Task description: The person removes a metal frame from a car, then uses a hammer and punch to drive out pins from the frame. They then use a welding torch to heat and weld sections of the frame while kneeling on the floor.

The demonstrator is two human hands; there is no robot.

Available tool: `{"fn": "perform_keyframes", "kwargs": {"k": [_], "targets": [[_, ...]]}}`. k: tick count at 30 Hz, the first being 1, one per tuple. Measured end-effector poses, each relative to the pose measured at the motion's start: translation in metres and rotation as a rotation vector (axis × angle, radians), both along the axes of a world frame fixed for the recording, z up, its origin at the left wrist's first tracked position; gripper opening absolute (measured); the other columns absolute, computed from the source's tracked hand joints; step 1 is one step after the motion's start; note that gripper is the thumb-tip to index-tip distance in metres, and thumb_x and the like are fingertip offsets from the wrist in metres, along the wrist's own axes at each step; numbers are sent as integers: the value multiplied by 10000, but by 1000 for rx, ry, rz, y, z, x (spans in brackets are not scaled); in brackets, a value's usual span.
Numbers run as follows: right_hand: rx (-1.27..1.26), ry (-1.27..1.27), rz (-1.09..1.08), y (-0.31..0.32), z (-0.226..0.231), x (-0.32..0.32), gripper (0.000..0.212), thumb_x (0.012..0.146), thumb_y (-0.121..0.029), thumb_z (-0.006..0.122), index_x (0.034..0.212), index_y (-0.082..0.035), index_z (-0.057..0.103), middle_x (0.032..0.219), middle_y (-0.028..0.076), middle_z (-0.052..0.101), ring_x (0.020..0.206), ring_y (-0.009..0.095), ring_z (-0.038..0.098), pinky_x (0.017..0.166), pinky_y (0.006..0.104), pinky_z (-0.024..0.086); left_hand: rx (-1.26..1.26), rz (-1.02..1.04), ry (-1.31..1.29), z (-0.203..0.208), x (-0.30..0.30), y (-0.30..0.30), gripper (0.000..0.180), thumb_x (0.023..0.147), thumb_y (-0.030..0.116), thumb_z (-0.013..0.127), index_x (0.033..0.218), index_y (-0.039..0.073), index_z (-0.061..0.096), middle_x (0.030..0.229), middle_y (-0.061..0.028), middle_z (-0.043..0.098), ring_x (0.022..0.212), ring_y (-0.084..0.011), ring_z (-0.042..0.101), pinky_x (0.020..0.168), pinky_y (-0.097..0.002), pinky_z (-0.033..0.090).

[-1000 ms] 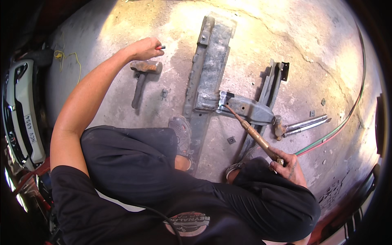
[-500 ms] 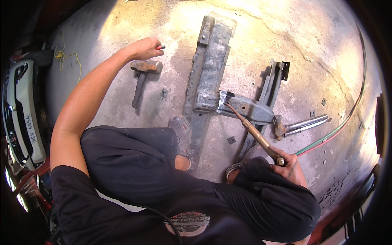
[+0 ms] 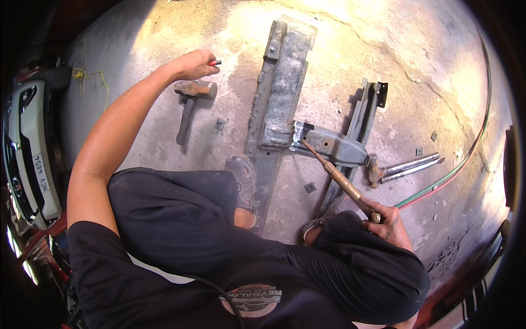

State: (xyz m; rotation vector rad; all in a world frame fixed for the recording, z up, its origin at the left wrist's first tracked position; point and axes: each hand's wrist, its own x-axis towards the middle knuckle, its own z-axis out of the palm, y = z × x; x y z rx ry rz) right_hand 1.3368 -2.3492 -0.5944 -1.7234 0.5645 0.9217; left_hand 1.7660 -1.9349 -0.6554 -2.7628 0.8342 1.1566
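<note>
The person is crouching over a concrete floor (image 3: 383, 49), seen from above. The right hand (image 3: 386, 222), at about five o'clock from the picture's middle, is gripping the brass handle of a cutting torch (image 3: 339, 181), fingers wrapped closed around it. The torch is slanting up toward eleven o'clock, its tip sitting against a grey steel bracket (image 3: 331, 145) where that bracket is meeting a long steel channel (image 3: 279, 93). The channel is lying on the floor, running roughly from twelve to six o'clock, and a sandalled foot (image 3: 244, 183) is pressing on its lower end. Green and red hoses (image 3: 466, 159) are curving away from the torch toward three o'clock and up along the right rim.

The left hand (image 3: 192, 63), at about ten o'clock, is reaching out to the floor with the arm stretched, closed around a small red-tipped object (image 3: 215, 63); what that object is cannot be told. Just below this hand, at its six o'clock, a rusty sledgehammer (image 3: 192, 101) is lying on the floor, untouched. A second steel channel (image 3: 364, 118) is lying under the bracket, and two bright metal rods (image 3: 411, 164) are resting beside it at three o'clock.
</note>
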Motion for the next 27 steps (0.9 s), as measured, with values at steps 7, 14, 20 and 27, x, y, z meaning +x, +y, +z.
{"fn": "perform_keyframes", "kwargs": {"k": [7, 14, 20, 27], "targets": [[1, -28, 13, 1, 4, 2, 545, 796, 55, 739, 1326, -29, 637, 737, 122, 560, 748, 108, 499, 737, 295, 489, 1, 3, -12, -1, 0, 2, 377, 958, 311, 638, 795, -29, 631, 645, -120, 594, 619, -240, 565, 628, -437, 434], [-25, -62, 60, 0, 4, 2, 548, 798, 56, 733, 1329, -35, 634, 738, 146, 539, 750, 113, 495, 739, 299, 489, -17, 0, -13, 0, 0, 1, 378, 952, 301, 642, 778, -33, 615, 630, -126, 576, 608, -240, 553, 624, -437, 428], [-29, -41, 43, 3, 10, 9, 557, 800, 53, 731, 1340, -38, 627, 831, 197, 644, 834, 103, 567, 791, 305, 505, -19, 16, -13, 1, -1, 1, 373, 952, 296, 638, 779, -34, 616, 635, -129, 580, 608, -240, 554, 627, -437, 430], [-18, -11, 51, 1, 6, 6, 566, 804, 61, 726, 1352, -28, 616, 929, 203, 691, 903, 110, 584, 849, 299, 502, 1, 22, -12, 1, -1, 1, 378, 956, 304, 632, 789, -35, 624, 646, -136, 594, 617, -248, 565, 631, -437, 434]]}}
